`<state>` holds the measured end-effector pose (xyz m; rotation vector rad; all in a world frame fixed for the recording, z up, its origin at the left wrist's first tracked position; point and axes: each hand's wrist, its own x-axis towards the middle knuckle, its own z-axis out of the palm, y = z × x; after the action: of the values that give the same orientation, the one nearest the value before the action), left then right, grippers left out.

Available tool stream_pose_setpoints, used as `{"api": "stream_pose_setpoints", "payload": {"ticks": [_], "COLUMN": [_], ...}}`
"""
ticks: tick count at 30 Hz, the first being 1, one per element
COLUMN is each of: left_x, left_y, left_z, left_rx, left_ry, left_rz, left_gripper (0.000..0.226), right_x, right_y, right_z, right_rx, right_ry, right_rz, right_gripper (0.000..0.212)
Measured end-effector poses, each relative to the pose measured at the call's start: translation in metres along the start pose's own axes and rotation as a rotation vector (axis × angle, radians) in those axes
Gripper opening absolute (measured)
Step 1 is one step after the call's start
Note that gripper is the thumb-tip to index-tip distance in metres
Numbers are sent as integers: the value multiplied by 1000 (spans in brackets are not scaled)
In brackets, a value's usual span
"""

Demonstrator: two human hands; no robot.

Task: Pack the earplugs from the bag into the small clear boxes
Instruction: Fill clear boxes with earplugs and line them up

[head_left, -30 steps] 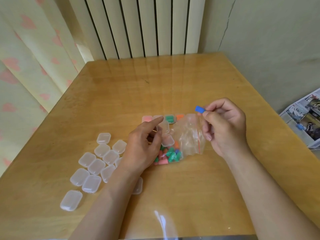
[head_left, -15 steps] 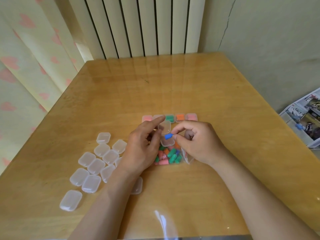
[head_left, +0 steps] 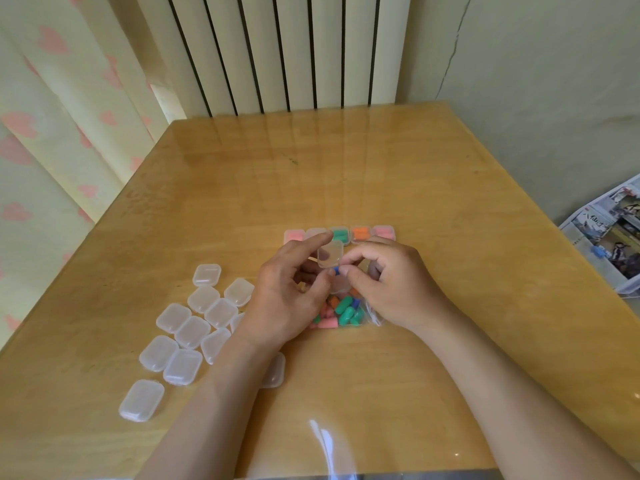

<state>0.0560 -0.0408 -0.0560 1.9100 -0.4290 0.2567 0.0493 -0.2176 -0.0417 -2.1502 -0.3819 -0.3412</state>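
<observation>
My left hand (head_left: 291,299) holds a small clear box (head_left: 330,259) with its lid flipped up, above the bag. My right hand (head_left: 391,289) pinches a blue earplug (head_left: 335,270) at the box's opening. Under both hands lies the clear bag (head_left: 341,315) with several green, pink, orange and blue earplugs. A row of filled boxes (head_left: 360,233) with pink, green and orange earplugs sits just beyond my hands. Several empty shut clear boxes (head_left: 194,327) lie in a loose cluster to the left.
The wooden table (head_left: 346,168) has a glossy top. One clear box (head_left: 275,370) peeks out beneath my left forearm. A radiator stands behind the far edge, a curtain on the left. A newspaper (head_left: 609,233) lies on the floor to the right.
My right hand came down from above the bag with the blue earplug and moved left to the open box in my left hand. The left hand stayed in place.
</observation>
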Motion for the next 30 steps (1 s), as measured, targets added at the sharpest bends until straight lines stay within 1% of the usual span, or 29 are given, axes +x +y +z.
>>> {"api": "stream_pose_setpoints", "payload": {"ticks": [3,6,9,11,13,15,18,21,23,26,30], "left_x": [0,1,1,1,1,2,2,2,2,2,2], "left_y": [0,1,1,2,2,2,4,6,7,7,8], "left_z": [0,-1,0,0,0,0,-1,-1,-1,-1,-1], "left_rx": [-12,7,-2,-16,-31,-45,-83,-92,-81,-59,-54], "left_ry": [3,11,16,26,31,35,43,49,54,54,56], "left_rz": [-5,-26,-53,-66,-83,-104,-139,-157,-150,-152,-165], "left_gripper": [49,52,51,52,52,52,53,53,52,49,48], "right_x": [1,2,3,3,1,1,0,0,1,1,0], "right_y": [1,2,6,10,14,18,18,14,12,9,8], "right_z": [-7,-16,-25,-30,-31,-31,-29,-28,-29,-29,-29], "right_rx": [66,152,126,102,85,38,-53,-50,-38,-49,-44], "right_ry": [14,-9,-69,-141,-204,-217,-207,-232,-268,-353,-413], "right_rz": [43,99,170,195,186,165,166,172,152,134,166], "right_gripper": [14,8,9,11,22,31,34,33,33,41,32]}}
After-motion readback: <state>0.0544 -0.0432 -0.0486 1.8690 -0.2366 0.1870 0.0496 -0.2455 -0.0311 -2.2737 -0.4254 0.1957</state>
